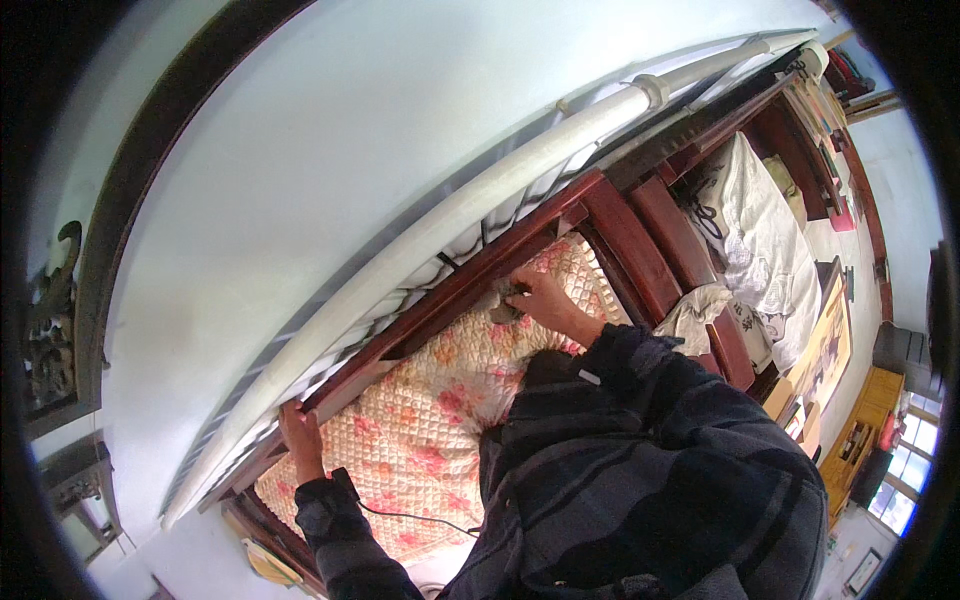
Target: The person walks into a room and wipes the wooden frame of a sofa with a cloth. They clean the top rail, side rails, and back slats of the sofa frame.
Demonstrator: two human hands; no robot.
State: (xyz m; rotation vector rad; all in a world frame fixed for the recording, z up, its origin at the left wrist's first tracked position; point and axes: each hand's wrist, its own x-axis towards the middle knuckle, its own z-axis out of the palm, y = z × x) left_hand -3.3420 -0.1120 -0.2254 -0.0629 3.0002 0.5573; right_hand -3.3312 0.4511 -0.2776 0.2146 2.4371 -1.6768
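My right hand (551, 304) has a crumpled grey cloth (508, 304) between its fingers, against the inner side of a dark red wooden rail (450, 281). The cloth hangs just above a quilted cover with a pink and red floral pattern (427, 405). At the lower left, my left hand (301, 439) rests its fingertips on the same rail, and its palm is partly hidden. A thin black cable (409, 515) runs from a small dark device at my left cuff across the quilted cover.
A long pale pipe (450, 225) runs along the pale wall beyond the rail. To the right, white cloths with dark markings (765, 247) lie over dark red wooden furniture (637, 247). Papers or books (262, 562) stand at the lower left.
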